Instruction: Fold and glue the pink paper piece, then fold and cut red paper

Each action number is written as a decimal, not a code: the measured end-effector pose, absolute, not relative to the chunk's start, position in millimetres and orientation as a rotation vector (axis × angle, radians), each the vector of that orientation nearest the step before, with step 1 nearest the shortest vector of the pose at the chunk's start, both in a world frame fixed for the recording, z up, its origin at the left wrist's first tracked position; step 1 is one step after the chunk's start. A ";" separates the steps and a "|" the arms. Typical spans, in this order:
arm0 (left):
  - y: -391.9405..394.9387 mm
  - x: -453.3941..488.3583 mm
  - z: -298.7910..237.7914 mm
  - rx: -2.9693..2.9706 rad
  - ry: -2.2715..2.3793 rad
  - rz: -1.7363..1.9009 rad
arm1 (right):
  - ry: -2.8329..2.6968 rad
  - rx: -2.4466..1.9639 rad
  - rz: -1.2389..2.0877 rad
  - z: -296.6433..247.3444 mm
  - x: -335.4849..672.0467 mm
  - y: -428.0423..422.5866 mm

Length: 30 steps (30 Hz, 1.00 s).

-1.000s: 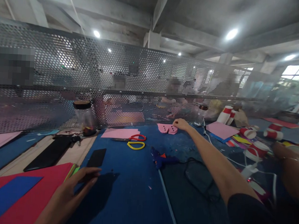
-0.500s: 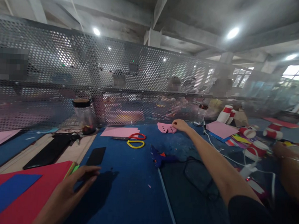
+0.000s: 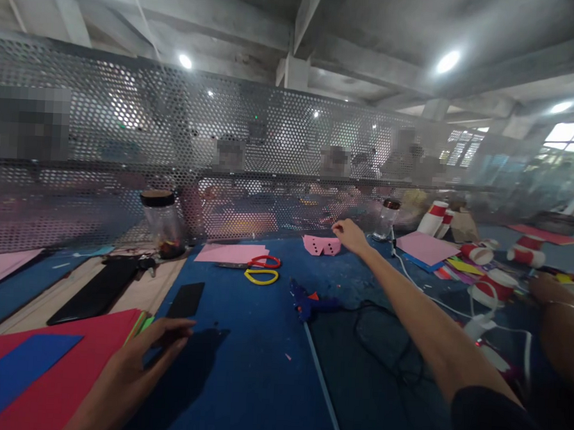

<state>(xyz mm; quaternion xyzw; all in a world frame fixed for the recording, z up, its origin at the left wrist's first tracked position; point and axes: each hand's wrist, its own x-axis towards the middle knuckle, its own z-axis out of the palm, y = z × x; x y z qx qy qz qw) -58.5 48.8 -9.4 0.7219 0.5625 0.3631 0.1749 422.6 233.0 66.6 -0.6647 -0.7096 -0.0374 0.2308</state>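
Note:
At the far side of the blue tabletop (image 3: 245, 367) lies a pink paper cutout (image 3: 322, 246) with black dots and a notch in its lower edge. My right hand (image 3: 351, 235) is just above and beside the cutout's right end, apart from it, fingers loosely bent and empty. My left hand (image 3: 137, 367) hovers at the lower left with thumb and fingers apart, holding nothing, close to a small black card (image 3: 186, 299). Between the hands are scissors (image 3: 262, 270) with one red and one yellow handle, and a blue glue gun (image 3: 306, 301) with a glue stick (image 3: 324, 384) behind it.
Red and blue sheets (image 3: 23, 368) and a black phone (image 3: 95, 291) lie left. Lidded jars (image 3: 164, 228) stand near the perforated screen (image 3: 253, 130). Paper cups (image 3: 493, 287), coloured sheets (image 3: 427, 247) and white cables (image 3: 431, 298) fill the right, beside another person's hand (image 3: 547, 289).
My right hand has let go of the pink cutout and risen slightly away from it. The cutout stays on the table. My left hand is nearly unmoved.

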 end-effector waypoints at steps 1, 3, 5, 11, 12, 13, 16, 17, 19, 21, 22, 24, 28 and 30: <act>48.2 -57.6 -8.2 2.045 1.591 1.028 | -1.932 -1.776 -0.129 72.4 416.8 228.0; 47.5 -55.7 -6.5 2.049 1.581 1.028 | -1.924 -1.658 -0.151 81.9 400.5 213.8; 46.8 -53.7 -5.7 2.079 1.560 1.044 | -1.955 -1.528 -0.139 85.8 378.6 192.3; 43.4 -50.6 -4.0 2.238 1.533 1.000 | -2.260 -1.091 0.055 55.5 324.5 98.4; 43.0 -51.6 -2.8 2.263 1.544 0.972 | -2.328 -1.005 0.061 46.1 321.8 85.3; 42.8 -53.5 -1.2 2.288 1.565 0.939 | -2.374 -0.946 0.057 36.5 320.7 74.5; 42.4 -67.3 6.7 2.363 1.666 0.843 | -2.425 -0.913 0.036 11.3 321.5 56.1; 42.1 -75.6 9.9 2.377 1.721 0.813 | -2.437 -0.901 0.013 5.6 322.0 53.7; 41.1 -97.4 15.0 2.389 1.855 0.747 | -2.424 -0.892 -0.024 -1.0 322.1 52.1; 38.9 -123.6 15.7 2.357 2.026 0.675 | -2.412 -0.892 -0.020 -2.5 320.8 52.3; 37.4 -136.7 13.8 2.332 2.103 0.630 | -2.410 -0.893 -0.008 -2.2 319.8 52.4; 33.8 -159.4 6.2 2.264 2.257 0.552 | -2.414 -0.898 0.011 -1.2 318.1 52.2; 28.6 -181.7 -12.8 2.181 2.390 0.387 | -2.435 -0.897 0.017 -0.9 317.9 49.7; 28.4 -183.4 -17.6 2.164 2.419 0.338 | -2.432 -0.906 0.012 -1.0 318.9 48.5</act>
